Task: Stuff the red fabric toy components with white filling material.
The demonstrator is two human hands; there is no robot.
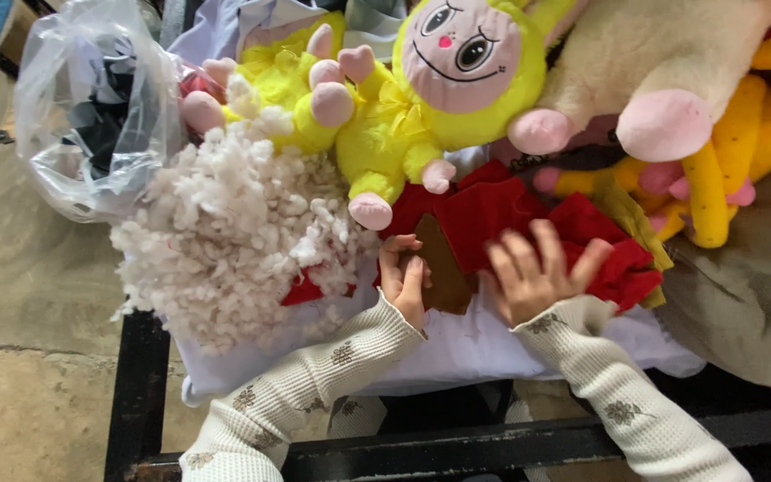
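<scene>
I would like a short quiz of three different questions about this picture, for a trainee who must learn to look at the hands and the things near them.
1. True or false: the right hand lies flat with spread fingers on the red cloth.
2. What does the left hand touch? A) the plastic bag B) the brown cloth piece C) the yellow doll
3. Fill in: the heap of white stuffing lies to the ____ of the left hand in the picture.

Key: 1 true. 2 B. 3 left.
</scene>
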